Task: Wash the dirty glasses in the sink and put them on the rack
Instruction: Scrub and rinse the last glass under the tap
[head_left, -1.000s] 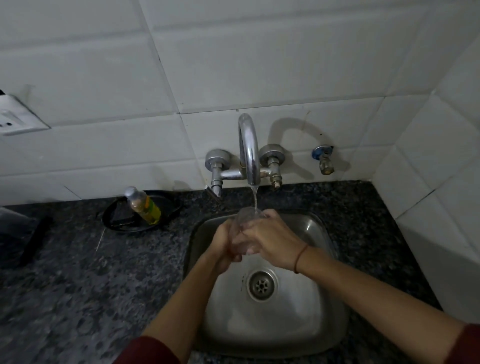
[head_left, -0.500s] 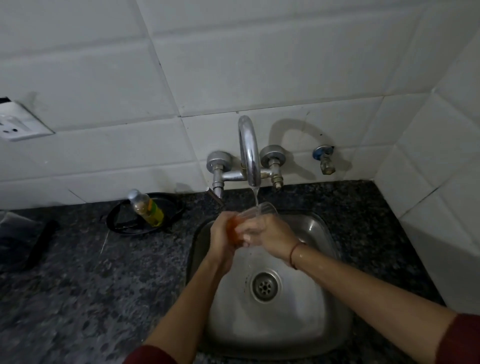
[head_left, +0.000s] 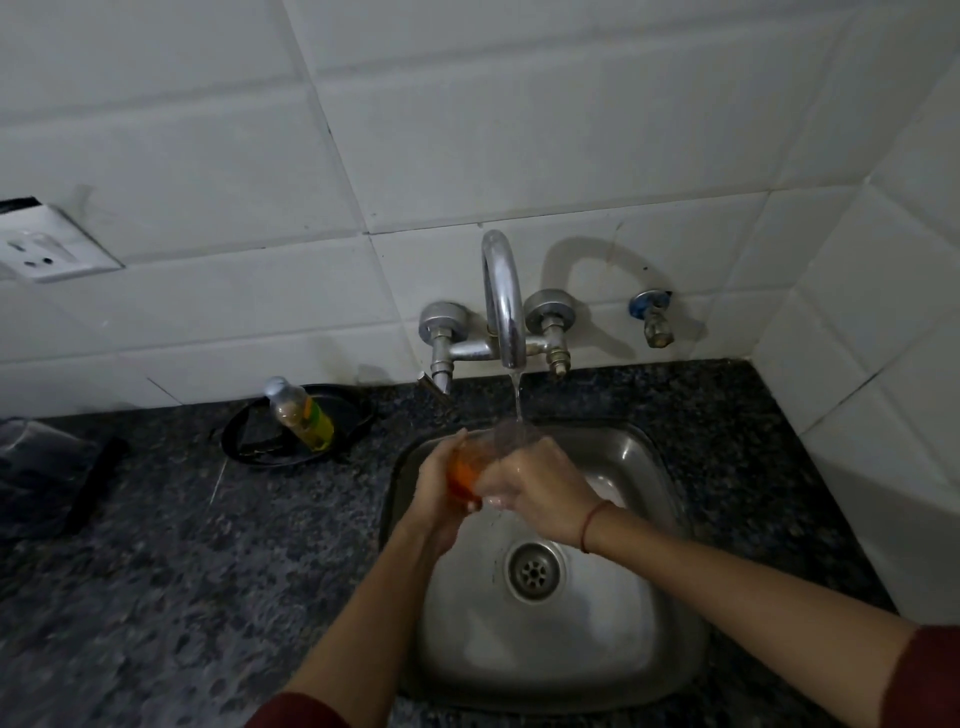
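Note:
A clear glass (head_left: 485, 451) is held tilted over the steel sink (head_left: 654, 467), its mouth under the thin stream from the chrome tap (head_left: 503, 301). My left hand (head_left: 434, 491) grips its base from the left, and the lower part of the glass shows orange between the fingers. My right hand (head_left: 535, 488) wraps the glass from the right, with a red thread on the wrist. Water runs over the glass and drips into the basin. The sink drain (head_left: 535, 570) lies below the hands. No rack is in view.
A small bottle with yellow liquid (head_left: 301, 413) stands on a black round tray (head_left: 249, 441) left of the sink. A dark object (head_left: 41, 473) lies at the counter's far left. A wall socket (head_left: 47, 249) and a spare valve (head_left: 653, 322) are on the tiles.
The glass has tilted from upright so its mouth takes the stream, and both hands shifted slightly on it. The orange tint at its base became visible.

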